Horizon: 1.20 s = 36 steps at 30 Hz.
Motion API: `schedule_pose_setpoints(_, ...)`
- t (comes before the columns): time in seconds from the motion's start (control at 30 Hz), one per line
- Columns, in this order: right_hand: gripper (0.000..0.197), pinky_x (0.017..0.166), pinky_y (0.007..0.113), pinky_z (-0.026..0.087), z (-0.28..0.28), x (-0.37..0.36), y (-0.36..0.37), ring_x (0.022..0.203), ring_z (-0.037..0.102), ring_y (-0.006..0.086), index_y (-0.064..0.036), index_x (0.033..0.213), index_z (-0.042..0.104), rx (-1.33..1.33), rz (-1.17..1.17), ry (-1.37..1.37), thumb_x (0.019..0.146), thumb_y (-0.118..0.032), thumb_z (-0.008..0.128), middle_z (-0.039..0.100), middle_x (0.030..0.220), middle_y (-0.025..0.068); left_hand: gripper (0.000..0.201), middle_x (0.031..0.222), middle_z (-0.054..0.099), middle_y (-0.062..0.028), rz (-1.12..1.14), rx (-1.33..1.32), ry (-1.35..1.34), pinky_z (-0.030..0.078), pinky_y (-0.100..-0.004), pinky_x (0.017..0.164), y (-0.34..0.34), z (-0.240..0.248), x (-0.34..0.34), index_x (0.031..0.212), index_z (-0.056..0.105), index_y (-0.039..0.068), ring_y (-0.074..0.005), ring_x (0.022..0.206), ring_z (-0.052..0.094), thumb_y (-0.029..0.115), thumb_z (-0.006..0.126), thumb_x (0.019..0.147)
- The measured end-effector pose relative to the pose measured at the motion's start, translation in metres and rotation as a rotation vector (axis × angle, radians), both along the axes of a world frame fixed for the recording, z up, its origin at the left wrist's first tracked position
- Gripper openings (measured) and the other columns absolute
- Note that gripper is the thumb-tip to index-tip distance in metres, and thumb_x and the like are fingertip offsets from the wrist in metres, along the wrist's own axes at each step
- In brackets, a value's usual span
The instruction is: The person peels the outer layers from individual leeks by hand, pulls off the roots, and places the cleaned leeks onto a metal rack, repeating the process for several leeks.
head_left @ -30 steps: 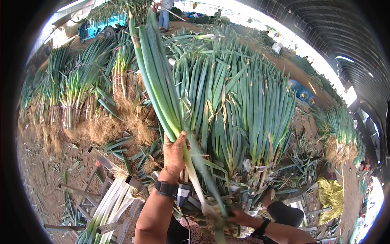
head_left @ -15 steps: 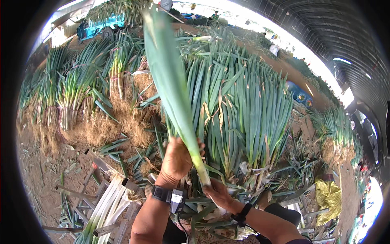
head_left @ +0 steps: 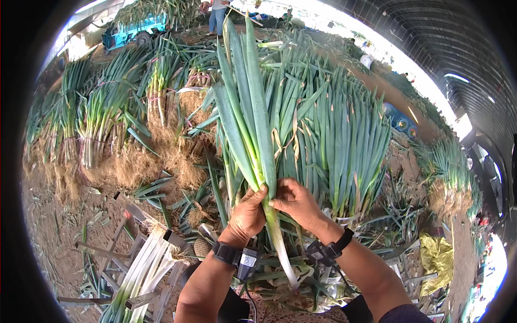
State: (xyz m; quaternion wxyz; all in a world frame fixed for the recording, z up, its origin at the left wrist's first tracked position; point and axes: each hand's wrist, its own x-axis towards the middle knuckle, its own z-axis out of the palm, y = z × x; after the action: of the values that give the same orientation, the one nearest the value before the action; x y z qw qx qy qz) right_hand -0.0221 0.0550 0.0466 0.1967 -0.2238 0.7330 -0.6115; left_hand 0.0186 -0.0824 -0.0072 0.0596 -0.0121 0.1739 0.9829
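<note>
A large green onion [head_left: 259, 129] stands tilted before me, its green leaves fanned upward and its white stalk pointing down toward my lap. My left hand [head_left: 249, 211] is closed round it where the leaves part from the stalk. Against the same spot, my right hand [head_left: 295, 203] pinches the onion from the other side, thumb and fingers at the base of a right-hand leaf. Behind both hands, a thick row of green onions [head_left: 336, 140] leans upright, partly covered by the held one.
White-stalked onions [head_left: 141, 264] lie on a metal rack [head_left: 116, 258] at lower left. Tied bundles [head_left: 97, 124] with brown roots stand at far left. A yellow sack [head_left: 436, 262] lies at right. Behind are a blue cart [head_left: 134, 33] and a standing person [head_left: 218, 16].
The onion has swung more upright, and its leaves now spread apart. My right hand has risen from the lower white stalk to beside my left hand.
</note>
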Motion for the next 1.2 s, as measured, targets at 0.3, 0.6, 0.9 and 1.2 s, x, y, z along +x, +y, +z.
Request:
schedule_pose_setpoints(0.3, 0.036, 0.077, 0.025, 0.049, -0.025, 0.010, -0.007, 0.085, 0.058, 0.0118, 0.0013, 0.110, 0.052, 0.147, -0.076, 0.194, 0.077, 0.000, 0.065, 0.061, 0.095, 0.0054, 0.025, 0.101, 0.060, -0.0059, 0.176, -0.188, -0.029, 0.047, -0.0282, 0.080, 0.009, 0.010, 0.004, 0.113, 0.053, 0.003, -0.0149, 0.090, 0.057, 0.008, 0.055, 0.088)
schedule_pose_setpoints(0.6, 0.013, 0.061, 0.024, 0.044, -0.036, 0.063, 0.013, 0.072, 0.053, 0.0069, -0.0003, 0.085, 0.058, -0.049, -0.266, 0.180, 0.078, -0.006, 0.067, 0.058, 0.077, 0.0004, 0.026, 0.082, 0.055, 0.0000, 0.069, -0.268, -0.083, 0.045, -0.0247, 0.059, 0.007, 0.018, 0.008, 0.099, 0.054, 0.007, -0.0101, 0.068, 0.051, 0.012, 0.069, 0.079)
schedule_pose_setpoints(0.9, 0.014, 0.054, 0.026, 0.043, -0.080, 0.125, 0.079, 0.061, 0.052, 0.0086, -0.0026, 0.087, 0.059, -0.184, -0.507, -0.159, 0.078, -0.009, 0.068, 0.057, 0.073, 0.0021, 0.022, 0.073, 0.050, 0.0012, 0.265, -0.421, -0.162, 0.045, -0.0274, 0.050, -0.016, 0.018, -0.001, 0.092, 0.050, 0.012, -0.0127, 0.057, 0.050, 0.017, 0.068, 0.080)
schedule_pose_setpoints(1.2, 0.037, 0.067, 0.034, 0.045, -0.141, 0.137, 0.149, 0.073, 0.057, 0.0176, 0.0002, 0.099, 0.057, 0.757, -0.163, -0.408, 0.082, -0.032, 0.062, 0.060, 0.085, 0.0085, 0.027, 0.071, 0.048, -0.0012, 0.237, -0.396, -0.122, 0.042, -0.0290, 0.052, -0.026, 0.033, 0.003, 0.094, 0.048, 0.013, -0.0139, 0.058, 0.048, 0.027, 0.067, 0.081)
